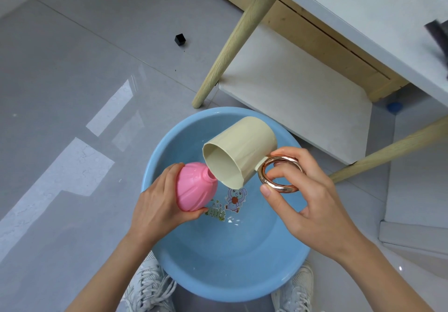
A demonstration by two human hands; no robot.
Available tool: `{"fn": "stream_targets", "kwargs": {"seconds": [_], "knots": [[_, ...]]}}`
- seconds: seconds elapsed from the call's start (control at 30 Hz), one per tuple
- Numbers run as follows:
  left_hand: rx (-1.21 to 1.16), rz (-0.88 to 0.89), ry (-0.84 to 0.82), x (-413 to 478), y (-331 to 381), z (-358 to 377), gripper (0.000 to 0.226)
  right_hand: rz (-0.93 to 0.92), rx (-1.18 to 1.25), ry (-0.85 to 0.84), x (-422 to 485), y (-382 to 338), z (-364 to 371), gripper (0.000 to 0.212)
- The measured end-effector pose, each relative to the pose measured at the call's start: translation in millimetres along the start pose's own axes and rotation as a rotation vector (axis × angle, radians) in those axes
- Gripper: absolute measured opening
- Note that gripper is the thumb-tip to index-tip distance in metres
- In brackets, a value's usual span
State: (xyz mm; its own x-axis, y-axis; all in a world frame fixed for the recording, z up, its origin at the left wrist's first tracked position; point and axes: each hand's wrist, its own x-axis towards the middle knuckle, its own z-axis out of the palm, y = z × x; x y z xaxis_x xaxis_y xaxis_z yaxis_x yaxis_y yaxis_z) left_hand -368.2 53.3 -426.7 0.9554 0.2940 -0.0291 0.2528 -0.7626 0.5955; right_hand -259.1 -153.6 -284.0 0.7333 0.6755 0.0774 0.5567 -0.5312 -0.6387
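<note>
Gripping pink bottle [196,186], left hand [157,207]; pinching ring handle [281,188] of cream cup [244,146], right hand [312,197]; cartoon sticker [234,200] in basin [218,263].

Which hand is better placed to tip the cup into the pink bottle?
Right hand: it grips the cup by its ring handle, lip at the mouth of the pink bottle. The left hand holds that bottle.

The cream cup [240,151] looks like smooth matt plastic, while its ring handle [278,173] has a mirror-bright rose-gold metallic finish. The pink bottle [194,188] is glossy ribbed plastic, and the blue basin [218,263] is smooth, shiny plastic with a printed cartoon sticker [234,199] on its bottom. The grey floor tiles [72,93] are polished and reflective, the leg [238,40] is pale grained wood, and the shelf [303,93] is matt white.
</note>
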Motion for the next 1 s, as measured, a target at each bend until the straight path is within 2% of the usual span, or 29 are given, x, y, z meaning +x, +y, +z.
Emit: {"fn": "stream_targets", "kwargs": {"seconds": [0.33, 0.5, 1.0], "knots": [[-0.007, -0.002, 0.012, 0.6, -0.9, 0.0, 0.094, -0.027, -0.035, 0.008, -0.5, -0.6, 0.5, 0.021], [-0.006, 0.009, 0.014, 0.2, 0.9, 0.1, 0.101, -0.037, -0.057, 0.009, -0.8, -1.7, 1.4, 0.022], [-0.01, 0.011, 0.013, 0.1, 0.1, 0.1, 0.101, -0.058, -0.113, -0.007, -4.5, -4.1, 2.6, 0.02]]}}
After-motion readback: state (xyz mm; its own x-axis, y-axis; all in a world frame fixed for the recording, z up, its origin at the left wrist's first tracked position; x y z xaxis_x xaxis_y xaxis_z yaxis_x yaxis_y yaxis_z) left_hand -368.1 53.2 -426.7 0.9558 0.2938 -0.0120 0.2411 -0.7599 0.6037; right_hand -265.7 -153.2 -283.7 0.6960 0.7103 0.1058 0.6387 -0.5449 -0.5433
